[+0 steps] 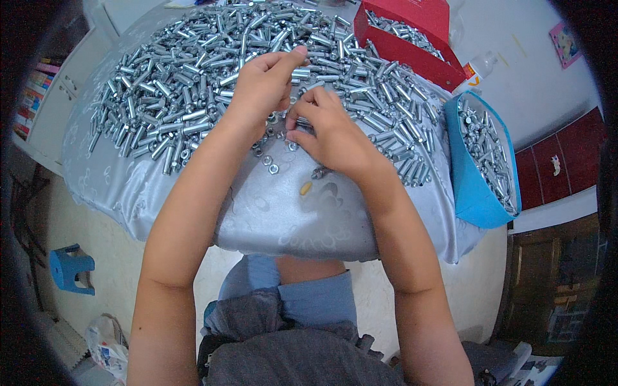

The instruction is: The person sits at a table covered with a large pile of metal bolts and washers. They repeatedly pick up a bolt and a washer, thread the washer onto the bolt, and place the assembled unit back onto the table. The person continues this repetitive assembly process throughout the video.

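Observation:
A wide heap of silvery metal expansion bolts [187,96] covers the far part of the table. My left hand [265,83] is over the heap, its fingers curled in and its thumb pointing away from me; whatever it grips is hidden. Beside it, nearer to me, my right hand [331,132] is low with bent fingers, thumb and index close together by the loose nuts. What lies between these fingertips is too small to tell. Several small hex nuts [273,168] lie between my wrists. A single bolt piece [320,172] rests under my right wrist.
A silvery cloth [290,225] drapes the table. A small yellow piece [306,188] lies near its front edge. At right stands a blue box [486,212] full of bolts; behind it are an open red box [412,48] of bolts and a clear bottle [481,64]. A blue stool [71,269] stands at left.

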`<state>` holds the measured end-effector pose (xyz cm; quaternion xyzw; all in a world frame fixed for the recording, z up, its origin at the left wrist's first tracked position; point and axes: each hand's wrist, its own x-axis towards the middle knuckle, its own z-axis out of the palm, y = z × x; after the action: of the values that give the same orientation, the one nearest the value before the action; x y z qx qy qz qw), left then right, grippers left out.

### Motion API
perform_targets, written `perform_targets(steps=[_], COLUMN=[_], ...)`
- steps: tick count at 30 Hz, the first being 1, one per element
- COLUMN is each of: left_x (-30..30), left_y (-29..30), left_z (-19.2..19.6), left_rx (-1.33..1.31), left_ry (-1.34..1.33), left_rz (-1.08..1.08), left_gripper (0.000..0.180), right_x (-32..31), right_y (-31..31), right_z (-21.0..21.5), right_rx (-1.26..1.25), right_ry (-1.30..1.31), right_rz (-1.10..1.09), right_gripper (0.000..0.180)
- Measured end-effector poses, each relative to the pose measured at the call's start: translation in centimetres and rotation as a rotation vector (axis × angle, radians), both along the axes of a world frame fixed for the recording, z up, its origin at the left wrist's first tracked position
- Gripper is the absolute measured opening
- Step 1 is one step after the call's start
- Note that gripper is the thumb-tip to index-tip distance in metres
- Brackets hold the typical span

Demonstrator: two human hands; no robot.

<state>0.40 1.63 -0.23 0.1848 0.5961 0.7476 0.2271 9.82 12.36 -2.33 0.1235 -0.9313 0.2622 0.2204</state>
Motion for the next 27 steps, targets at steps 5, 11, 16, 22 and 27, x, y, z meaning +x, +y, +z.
perform_targets(steps=[5, 11, 16, 22, 27], left_x=[0.5, 0.9, 0.8, 0.8, 0.6], left_y=[0.1, 0.0, -0.3, -0.3, -0.3], left_z=[0.3, 0.3, 0.5, 0.4, 0.4], left_rx=[-0.028, -0.017, 0.037, 0.051, 0.036], left_ry=[-0.009, -0.018, -0.079, -0.070, -0.192], left_rz=[0.025, -0.110, -0.216, -0.214, -0.255], left_gripper=[0.026, 0.024, 0.025, 0.026, 0.028], right_x=[-0.7, -0.6, -0.5, -0.6, -0.9], right_y=[0.9, 1.5, 1.8, 1.2, 1.5], right_z=[1.7, 2.6, 2.6, 2.4, 1.8], right_rx=[-0.744, -1.027, -1.117, -0.856, -0.714], right_ry=[-0.062, -0.089, -0.165, 0.144, 0.189], right_rz=[-0.033, 0.005, 0.010, -0.006, -0.100], right_gripper=[0.013, 0.016, 0.018, 0.017, 0.015])
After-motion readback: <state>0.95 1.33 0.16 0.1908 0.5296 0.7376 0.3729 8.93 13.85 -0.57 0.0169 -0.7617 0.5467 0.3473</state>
